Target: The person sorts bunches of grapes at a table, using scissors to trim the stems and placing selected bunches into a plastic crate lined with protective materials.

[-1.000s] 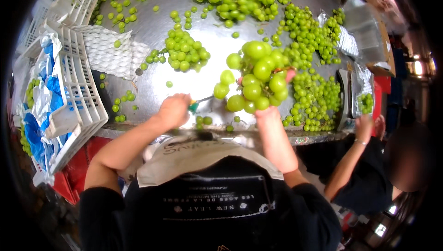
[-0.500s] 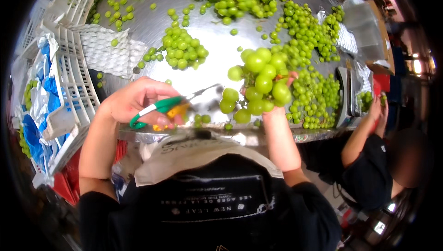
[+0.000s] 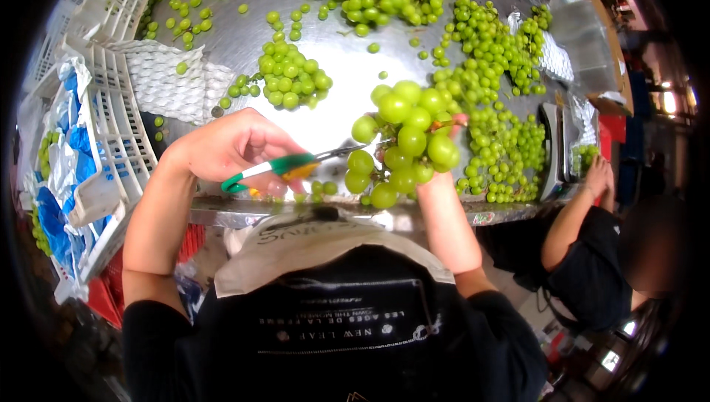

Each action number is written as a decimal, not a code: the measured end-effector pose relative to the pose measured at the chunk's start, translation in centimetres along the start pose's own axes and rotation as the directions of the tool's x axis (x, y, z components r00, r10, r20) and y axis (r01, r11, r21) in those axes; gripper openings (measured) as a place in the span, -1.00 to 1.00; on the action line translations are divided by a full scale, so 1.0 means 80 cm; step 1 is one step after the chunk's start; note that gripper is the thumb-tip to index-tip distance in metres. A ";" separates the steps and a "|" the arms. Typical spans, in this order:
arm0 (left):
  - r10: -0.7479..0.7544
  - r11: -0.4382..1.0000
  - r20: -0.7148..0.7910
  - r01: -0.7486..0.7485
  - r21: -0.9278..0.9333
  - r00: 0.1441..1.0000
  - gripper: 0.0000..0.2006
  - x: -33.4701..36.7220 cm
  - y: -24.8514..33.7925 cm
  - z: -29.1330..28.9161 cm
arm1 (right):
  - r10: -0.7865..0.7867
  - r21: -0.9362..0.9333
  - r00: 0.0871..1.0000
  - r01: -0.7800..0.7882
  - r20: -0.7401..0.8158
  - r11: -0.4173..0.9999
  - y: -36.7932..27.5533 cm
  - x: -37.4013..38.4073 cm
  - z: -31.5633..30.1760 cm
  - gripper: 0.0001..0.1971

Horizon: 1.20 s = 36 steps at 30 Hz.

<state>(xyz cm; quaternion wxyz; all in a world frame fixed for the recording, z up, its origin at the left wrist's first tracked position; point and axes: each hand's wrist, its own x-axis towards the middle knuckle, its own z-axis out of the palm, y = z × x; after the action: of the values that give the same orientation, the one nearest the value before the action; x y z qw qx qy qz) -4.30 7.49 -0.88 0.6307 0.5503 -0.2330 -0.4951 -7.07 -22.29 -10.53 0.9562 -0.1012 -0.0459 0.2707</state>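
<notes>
A pair of scissors (image 3: 290,164) with green, white and yellow handles is in my left hand (image 3: 235,149), its fingers closed around the grips. The metal blades point right and their tips reach in among the berries of a bunch of green grapes (image 3: 411,139). That bunch hangs over the near edge of the table, held up by my right hand (image 3: 457,125). Most of the right hand is hidden behind the grapes; only a fingertip and the wrist show. Beyond the scissors, a smaller bunch of grapes (image 3: 290,76) lies on the metal table (image 3: 336,117).
White plastic crates (image 3: 118,110) with blue and white wrapping stand at the left, beside a white foam net (image 3: 164,80). More grape bunches (image 3: 488,39) cover the far and right parts of the table. A co-worker's hands (image 3: 599,177) are at the right edge near clear packaging (image 3: 584,47).
The scissors have moved right, and the blades now reach into the bunch, closer together than before. The bunch has shifted slightly left. At the right, the co-worker's hands have come together.
</notes>
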 end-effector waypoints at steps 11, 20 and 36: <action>0.064 0.998 -0.125 -0.066 -0.012 0.990 -0.56 -0.005 -0.018 -0.005 | -0.021 0.098 1.000 0.020 0.017 0.995 0.005 0.003 0.009 -0.14; 0.126 0.922 -0.144 -0.170 -0.349 0.981 -0.57 -0.012 -0.029 0.042 | -0.117 0.011 0.876 0.138 -0.467 0.990 0.003 0.017 0.057 -0.27; 0.055 0.483 -0.066 -0.085 -0.872 0.996 -0.39 0.062 -0.072 0.077 | -0.241 -0.082 0.885 0.228 -0.397 0.970 0.035 0.037 0.084 -0.23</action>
<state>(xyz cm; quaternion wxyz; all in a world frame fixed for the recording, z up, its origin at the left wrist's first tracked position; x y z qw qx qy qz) -9.60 0.84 -5.70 0.8455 0.1516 0.0372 -0.5106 -6.91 -17.29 -4.51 0.9688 -0.1647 0.1363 0.1256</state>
